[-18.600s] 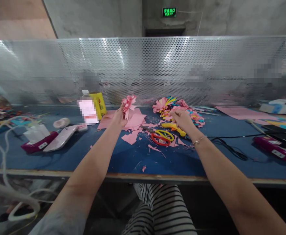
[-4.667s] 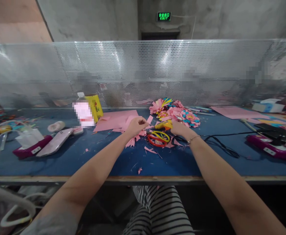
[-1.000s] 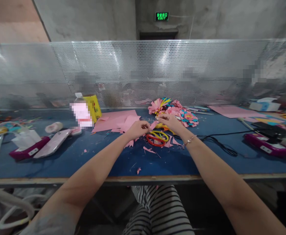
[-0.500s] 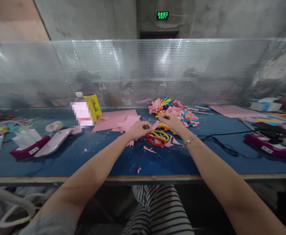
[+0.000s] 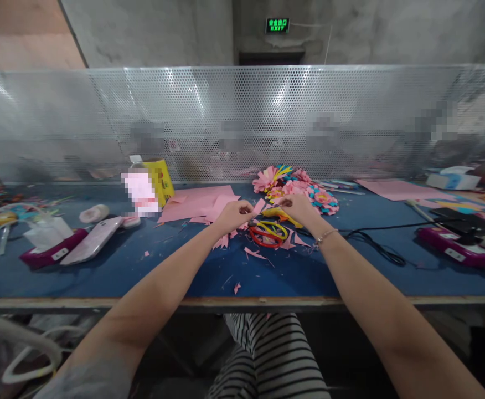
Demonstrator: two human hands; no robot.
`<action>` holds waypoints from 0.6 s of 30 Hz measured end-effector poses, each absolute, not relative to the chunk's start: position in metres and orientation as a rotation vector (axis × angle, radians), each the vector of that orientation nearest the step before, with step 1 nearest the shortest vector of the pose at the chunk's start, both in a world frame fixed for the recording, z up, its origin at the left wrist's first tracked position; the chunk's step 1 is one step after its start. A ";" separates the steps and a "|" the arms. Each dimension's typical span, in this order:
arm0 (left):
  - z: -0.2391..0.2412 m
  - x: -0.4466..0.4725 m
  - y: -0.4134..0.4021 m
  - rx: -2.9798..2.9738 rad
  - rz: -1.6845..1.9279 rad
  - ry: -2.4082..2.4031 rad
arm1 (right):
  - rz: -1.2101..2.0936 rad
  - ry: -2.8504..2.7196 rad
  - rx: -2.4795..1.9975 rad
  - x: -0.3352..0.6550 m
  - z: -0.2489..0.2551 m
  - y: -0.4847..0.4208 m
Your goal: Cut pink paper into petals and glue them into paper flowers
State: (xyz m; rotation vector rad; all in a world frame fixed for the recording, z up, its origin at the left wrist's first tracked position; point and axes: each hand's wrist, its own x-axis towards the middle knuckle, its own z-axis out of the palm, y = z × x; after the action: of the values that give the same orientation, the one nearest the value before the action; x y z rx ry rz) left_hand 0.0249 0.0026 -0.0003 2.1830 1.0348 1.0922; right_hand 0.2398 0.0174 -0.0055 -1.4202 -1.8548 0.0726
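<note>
My left hand [image 5: 235, 215] is closed in a pinch on a small pink paper piece [image 5: 259, 206], which sticks out to the right from its fingertips. Across from it, my right hand [image 5: 298, 210] has its fingertips drawn together; whatever they hold is too small to make out. Scissors with red and yellow handles [image 5: 267, 237] lie on the table just below the hands. A yellow-handled tool [image 5: 283, 215], partly hidden, rests between the hands. Behind my right hand is a pile of pink, blue and yellow paper flowers [image 5: 296, 185]. Pink paper scraps [image 5: 254, 253] surround the scissors.
Pink paper sheets [image 5: 203, 203] lie left of centre, near a bottle [image 5: 140, 191] and a yellow box [image 5: 159, 183]. Further left are a phone [image 5: 93, 241] and a purple power strip [image 5: 53, 249]. Another purple strip [image 5: 454, 246] and a black cable [image 5: 379, 252] lie right. A perforated metal screen [image 5: 209, 111] stands behind.
My right hand has shifted slightly down and to the right. The pink paper piece stays at my left fingertips, a little higher and tilted. The view has moved very slightly.
</note>
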 end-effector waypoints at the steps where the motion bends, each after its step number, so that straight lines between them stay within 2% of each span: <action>1: 0.000 0.025 0.003 2.165 1.105 1.037 | 0.087 -1.847 -1.412 0.241 -0.006 0.018; 7: -0.001 0.025 0.004 2.087 1.146 1.015 | 0.128 -1.807 -1.355 0.236 -0.003 0.015; 13: -0.003 0.027 0.007 1.909 1.211 0.904 | 0.738 -1.843 -1.097 0.215 0.002 -0.002; 18: 0.002 0.029 0.003 1.726 1.239 0.880 | 0.904 -1.737 -0.901 0.199 -0.001 -0.007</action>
State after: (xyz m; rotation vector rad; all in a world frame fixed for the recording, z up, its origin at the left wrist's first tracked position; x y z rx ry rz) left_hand 0.0289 0.0032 0.0016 1.7256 0.8804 1.2387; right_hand 0.1990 -0.0071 -0.0005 -0.9011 -1.7365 0.9039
